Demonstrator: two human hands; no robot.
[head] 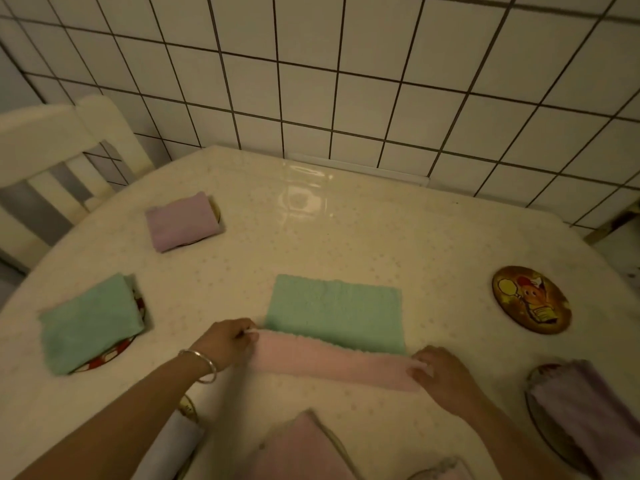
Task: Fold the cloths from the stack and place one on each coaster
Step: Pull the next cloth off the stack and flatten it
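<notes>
Pink cloth lies folded over the green cloth, its ends pinched in the grip of left hand and right hand.

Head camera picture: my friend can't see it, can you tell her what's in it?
Two hands, left and right, pinch the ends of a pink cloth lying over a green cloth on a table. Folded cloths cover other coasters; one round picture coaster is bare.

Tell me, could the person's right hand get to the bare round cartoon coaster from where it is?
Probably yes: the round cartoon coaster lies uncovered on the right hand's side, nothing between them, though that hand now pinches the pink cloth.
</notes>
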